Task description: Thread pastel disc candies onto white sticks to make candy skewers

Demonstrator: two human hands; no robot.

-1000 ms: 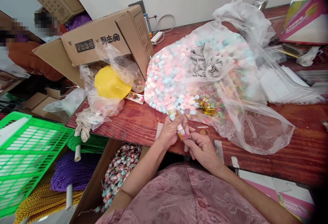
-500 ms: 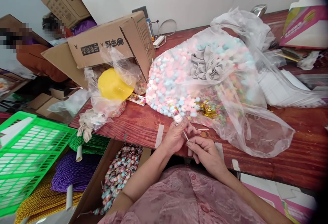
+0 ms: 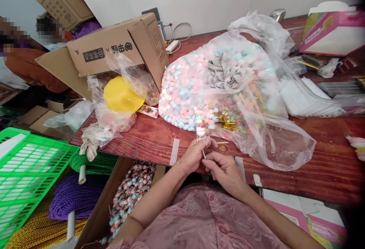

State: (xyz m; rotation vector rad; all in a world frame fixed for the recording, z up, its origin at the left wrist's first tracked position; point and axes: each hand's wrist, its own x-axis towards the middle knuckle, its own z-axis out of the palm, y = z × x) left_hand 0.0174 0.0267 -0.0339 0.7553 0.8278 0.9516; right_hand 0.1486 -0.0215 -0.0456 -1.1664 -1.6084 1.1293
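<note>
My left hand (image 3: 196, 154) is closed around the lower end of a wrapped marshmallow skewer (image 3: 200, 122). The skewer points away from me, its clear printed wrapper showing pale sweets inside. Its thin white stick runs down to my right hand (image 3: 222, 167), whose thumb and fingers pinch the lower end. Just beyond lies a large clear bag (image 3: 179, 89) full of pink, white and blue soft balls that look like marshmallows. A gold tinsel tie (image 3: 226, 121) rests by the bag's near side. Another white stick (image 3: 221, 142) lies on the table beside my fingers.
A cardboard box (image 3: 108, 47) and a yellow bowl-like thing (image 3: 122, 95) in plastic stand left on the wooden table (image 3: 154, 138). Below are a green basket (image 3: 42, 154), bundled twist ties (image 3: 76, 195) and a box of finished-looking skewers (image 3: 131, 192). A person (image 3: 31, 68) is far left.
The skewer has turned from leaning left to nearly straight ahead, still in both hands. The view has shifted right, bringing a blurred pale striped thing in at the right edge.
</note>
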